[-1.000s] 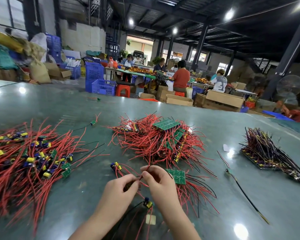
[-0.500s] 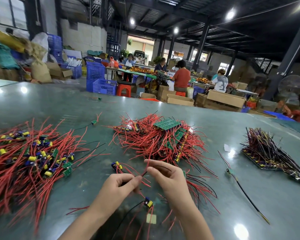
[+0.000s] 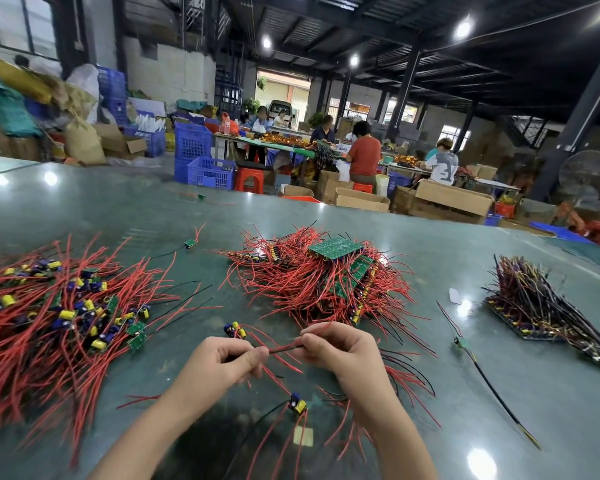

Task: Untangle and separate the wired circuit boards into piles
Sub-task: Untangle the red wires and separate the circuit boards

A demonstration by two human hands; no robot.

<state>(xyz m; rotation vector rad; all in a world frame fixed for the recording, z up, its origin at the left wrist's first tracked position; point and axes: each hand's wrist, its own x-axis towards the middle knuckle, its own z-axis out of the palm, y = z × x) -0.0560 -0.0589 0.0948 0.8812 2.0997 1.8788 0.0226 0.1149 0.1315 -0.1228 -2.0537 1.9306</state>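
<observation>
Nearest to us, a small capacitor [image 3: 298, 406] with red and black leads lies loose on the green table [image 3: 499, 403], just below our wrists. Above it our left hand [image 3: 219, 363] and right hand [image 3: 340, 351] sit close together, both with fingers curled, each pinching one end of a short bundle of red and dark wires [image 3: 286, 348] stretched between them, held just off the table. More red wires trail from under our right hand. To our left spreads a wide pile of separated boards [image 3: 59, 317], small green boards with yellow and blue capacitors and long red leads. To our right a single board on a black lead [image 3: 461, 342] lies alone. Beyond our hands, at the middle of the table, sits the tangled heap [image 3: 326, 282] of red wires with green circuit boards on top. Further right rests a dark-wired stack [image 3: 541, 306]. Past the table edge, blue crates [image 3: 201, 161] and people [image 3: 364, 157] at another bench fill the hall.
</observation>
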